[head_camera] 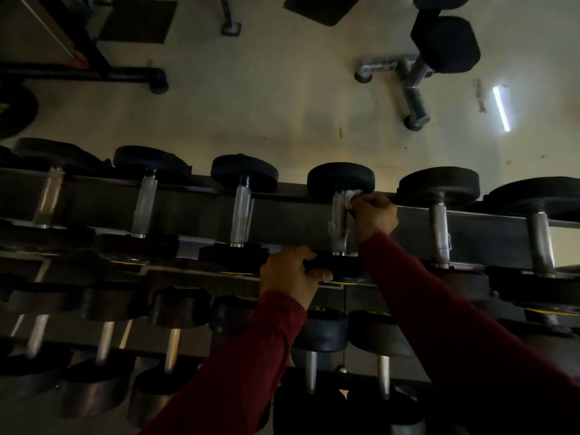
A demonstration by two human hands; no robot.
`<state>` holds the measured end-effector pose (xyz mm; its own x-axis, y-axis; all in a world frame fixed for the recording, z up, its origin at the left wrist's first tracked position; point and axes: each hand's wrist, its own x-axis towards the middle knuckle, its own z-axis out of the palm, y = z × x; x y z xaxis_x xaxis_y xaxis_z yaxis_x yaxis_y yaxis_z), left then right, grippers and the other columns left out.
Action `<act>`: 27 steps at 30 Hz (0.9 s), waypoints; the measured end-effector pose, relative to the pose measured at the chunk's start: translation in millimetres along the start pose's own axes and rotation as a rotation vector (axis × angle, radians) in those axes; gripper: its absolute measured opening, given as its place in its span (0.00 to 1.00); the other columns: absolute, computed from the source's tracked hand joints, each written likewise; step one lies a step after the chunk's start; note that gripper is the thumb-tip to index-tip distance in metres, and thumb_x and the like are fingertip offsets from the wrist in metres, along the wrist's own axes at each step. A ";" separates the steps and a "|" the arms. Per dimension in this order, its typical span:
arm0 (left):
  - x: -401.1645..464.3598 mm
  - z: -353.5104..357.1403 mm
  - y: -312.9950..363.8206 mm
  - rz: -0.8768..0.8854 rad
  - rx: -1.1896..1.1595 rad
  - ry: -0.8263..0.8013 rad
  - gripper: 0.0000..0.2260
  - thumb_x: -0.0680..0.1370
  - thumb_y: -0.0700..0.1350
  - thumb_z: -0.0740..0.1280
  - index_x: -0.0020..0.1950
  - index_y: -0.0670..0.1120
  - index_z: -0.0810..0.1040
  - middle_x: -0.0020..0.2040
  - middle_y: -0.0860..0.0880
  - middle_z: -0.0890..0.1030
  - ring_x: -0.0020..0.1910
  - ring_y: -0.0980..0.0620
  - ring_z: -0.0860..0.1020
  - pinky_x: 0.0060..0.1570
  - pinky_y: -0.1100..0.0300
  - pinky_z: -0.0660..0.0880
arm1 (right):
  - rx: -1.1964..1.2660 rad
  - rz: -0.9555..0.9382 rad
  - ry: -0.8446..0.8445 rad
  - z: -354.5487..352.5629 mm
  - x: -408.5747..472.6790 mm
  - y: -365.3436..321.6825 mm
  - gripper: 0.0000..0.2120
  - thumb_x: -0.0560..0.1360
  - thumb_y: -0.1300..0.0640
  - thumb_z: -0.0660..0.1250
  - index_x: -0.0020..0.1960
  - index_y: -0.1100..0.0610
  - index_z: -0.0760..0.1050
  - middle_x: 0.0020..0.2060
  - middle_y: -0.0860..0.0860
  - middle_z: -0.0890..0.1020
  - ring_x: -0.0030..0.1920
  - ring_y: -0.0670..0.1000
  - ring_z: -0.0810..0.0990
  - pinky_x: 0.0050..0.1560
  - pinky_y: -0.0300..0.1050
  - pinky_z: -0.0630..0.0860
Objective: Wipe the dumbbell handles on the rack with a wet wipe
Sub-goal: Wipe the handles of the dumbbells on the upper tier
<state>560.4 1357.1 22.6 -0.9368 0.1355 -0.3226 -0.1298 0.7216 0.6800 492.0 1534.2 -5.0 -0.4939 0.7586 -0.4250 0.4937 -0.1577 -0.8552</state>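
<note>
Dumbbell rack, top tier: wipe applied to handle, both hands engaged.

R hand (373,216) has fingers curled tight round a white wet wipe (350,200), pressing it to the upper part of the handle (339,224) of the fourth dumbbell from left on the top tier, just under its far head (340,180). L hand (290,274) grips the near head (335,266) of the same dumbbell, fingers over the top edge, thumb along the front. Both arms in dark red sleeves (439,309). Rack (282,215) top tier carries approx. six dumbbells side by side, chrome handles pointing away from the camera; lower tiers hold more, dim and partly blurred. Beyond the rack: pale floor (251,105), bench frame w/ black pads (445,42), light strip reflection (501,108).
</note>
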 end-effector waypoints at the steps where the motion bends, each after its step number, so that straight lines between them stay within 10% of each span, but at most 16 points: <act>1: 0.4 -0.5 0.6 0.002 0.010 0.000 0.19 0.65 0.55 0.79 0.52 0.52 0.83 0.48 0.54 0.83 0.43 0.56 0.81 0.50 0.57 0.79 | -0.004 -0.064 0.017 0.7 -6.7 0.2 0.04 0.71 0.57 0.76 0.40 0.53 0.82 0.37 0.47 0.84 0.38 0.44 0.82 0.43 0.36 0.79; 9: 1.3 -0.8 1.6 0.001 0.006 -0.020 0.19 0.64 0.56 0.79 0.52 0.52 0.83 0.48 0.55 0.83 0.44 0.56 0.80 0.50 0.55 0.79 | 0.098 0.276 -0.141 8.2 25.1 11.6 0.05 0.68 0.55 0.74 0.43 0.55 0.82 0.43 0.52 0.86 0.43 0.51 0.85 0.46 0.49 0.82; 14: 1.0 -1.1 2.9 -0.020 0.012 -0.023 0.18 0.65 0.56 0.79 0.52 0.53 0.83 0.47 0.55 0.83 0.45 0.55 0.81 0.52 0.55 0.79 | -0.254 -0.246 0.067 8.1 -8.7 -5.5 0.05 0.73 0.54 0.74 0.40 0.53 0.80 0.35 0.44 0.81 0.34 0.41 0.78 0.49 0.39 0.77; 21: -0.7 -3.3 6.3 -0.025 0.004 -0.012 0.16 0.64 0.55 0.79 0.48 0.53 0.83 0.45 0.54 0.84 0.44 0.54 0.81 0.51 0.55 0.79 | -0.716 -1.000 -0.092 2.8 -7.5 7.1 0.05 0.76 0.60 0.69 0.43 0.58 0.81 0.39 0.54 0.83 0.42 0.54 0.80 0.42 0.42 0.76; 27: 0.0 -4.1 7.4 -0.024 0.015 -0.016 0.19 0.63 0.56 0.80 0.49 0.51 0.83 0.48 0.52 0.84 0.46 0.51 0.82 0.51 0.54 0.79 | -1.100 -1.045 -0.284 17.3 -9.0 5.0 0.09 0.75 0.61 0.68 0.55 0.57 0.80 0.50 0.56 0.82 0.60 0.58 0.76 0.52 0.52 0.80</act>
<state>558.1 1359.7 30.4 -0.9281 0.1292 -0.3492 -0.1468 0.7349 0.6620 486.5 1515.7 -10.5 -0.9961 0.0687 0.0545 0.0553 0.9744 -0.2177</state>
